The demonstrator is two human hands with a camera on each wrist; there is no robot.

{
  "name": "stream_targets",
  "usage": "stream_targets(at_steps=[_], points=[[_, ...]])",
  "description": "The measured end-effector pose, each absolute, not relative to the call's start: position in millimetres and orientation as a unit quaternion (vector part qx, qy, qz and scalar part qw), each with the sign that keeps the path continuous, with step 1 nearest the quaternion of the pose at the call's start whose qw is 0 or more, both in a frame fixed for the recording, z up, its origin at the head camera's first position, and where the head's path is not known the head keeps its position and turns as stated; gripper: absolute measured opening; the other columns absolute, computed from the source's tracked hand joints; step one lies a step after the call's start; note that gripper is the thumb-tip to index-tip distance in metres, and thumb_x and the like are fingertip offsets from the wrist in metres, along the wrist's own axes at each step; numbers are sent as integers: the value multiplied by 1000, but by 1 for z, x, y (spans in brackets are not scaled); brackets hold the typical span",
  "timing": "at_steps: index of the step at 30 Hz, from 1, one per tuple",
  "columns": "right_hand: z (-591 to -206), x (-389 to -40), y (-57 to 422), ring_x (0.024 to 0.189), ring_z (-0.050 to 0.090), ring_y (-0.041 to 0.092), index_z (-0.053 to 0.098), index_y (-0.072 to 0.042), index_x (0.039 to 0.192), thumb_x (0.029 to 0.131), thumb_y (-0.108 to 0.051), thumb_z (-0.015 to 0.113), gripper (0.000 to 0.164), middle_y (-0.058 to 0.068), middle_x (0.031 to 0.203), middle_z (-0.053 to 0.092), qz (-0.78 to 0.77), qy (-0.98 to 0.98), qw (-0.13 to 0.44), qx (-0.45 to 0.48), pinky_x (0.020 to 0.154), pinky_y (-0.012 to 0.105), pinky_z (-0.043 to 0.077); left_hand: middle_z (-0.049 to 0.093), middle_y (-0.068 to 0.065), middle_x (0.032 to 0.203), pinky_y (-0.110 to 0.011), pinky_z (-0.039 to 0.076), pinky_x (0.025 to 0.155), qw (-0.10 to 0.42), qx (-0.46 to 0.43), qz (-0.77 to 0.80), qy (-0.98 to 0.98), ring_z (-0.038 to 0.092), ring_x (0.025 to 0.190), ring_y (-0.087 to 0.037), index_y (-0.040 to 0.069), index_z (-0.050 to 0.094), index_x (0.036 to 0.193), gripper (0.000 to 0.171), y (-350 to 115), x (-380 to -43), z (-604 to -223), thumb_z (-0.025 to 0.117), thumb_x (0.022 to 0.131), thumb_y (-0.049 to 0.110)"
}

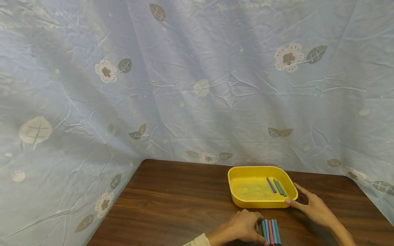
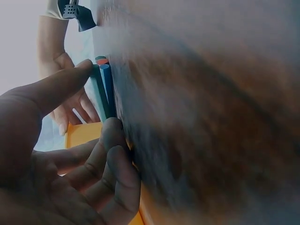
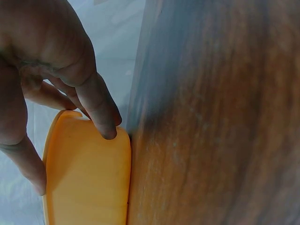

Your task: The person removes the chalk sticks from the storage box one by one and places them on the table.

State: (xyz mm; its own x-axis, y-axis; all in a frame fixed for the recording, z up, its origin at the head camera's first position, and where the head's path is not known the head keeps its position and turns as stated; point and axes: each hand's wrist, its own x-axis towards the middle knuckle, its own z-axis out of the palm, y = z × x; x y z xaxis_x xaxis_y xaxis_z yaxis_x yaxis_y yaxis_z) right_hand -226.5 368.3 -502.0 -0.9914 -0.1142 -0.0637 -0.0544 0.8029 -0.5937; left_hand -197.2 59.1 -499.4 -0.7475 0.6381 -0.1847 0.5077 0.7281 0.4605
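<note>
A row of several chalk sticks lies side by side on the table near its front, with a red chalk stick [image 1: 271, 233] in the middle and blue and green ones beside it. My left hand [image 1: 241, 226] pinches the leftmost green chalk stick [image 2: 99, 93] lengthwise, thumb at the near end and index finger at the far end. Behind the row stands a yellow tray [image 1: 261, 204]. My right hand [image 1: 317, 209] grips its right front corner, thumb on the rim and fingers along the outer wall. A purple chalk stick [image 1: 271, 185] and two green chalk sticks [image 1: 279, 187] lie inside.
The dark wooden table [image 1: 172, 198] extends far to the left of the tray. A pale patterned curtain [image 1: 197, 112] hangs behind the table and along its sides. Coloured dust marks the tray's floor.
</note>
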Motion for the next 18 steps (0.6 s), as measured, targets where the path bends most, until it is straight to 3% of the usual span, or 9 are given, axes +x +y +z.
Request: stream_targets(at_steps=[13,18], points=[[-502,-226,368,142,36,71,24,7,167,104,-56,66,98,44,162,34,-307,950,38,-50,100,82,42,60,22,77,-18,45,59,146,312,159,925,54,64,5,35,66,141,59,64,-195,-503,85,89,55],[-503,-226,369,142,36,71,24,7,167,104,-55,67,98,44,162,34,-308,949,36,-52,100,82,41,64,21,83,-18,46,59,138,310,151,928,55,66,4,35,66,141,60,65,-195,-504,87,88,54]])
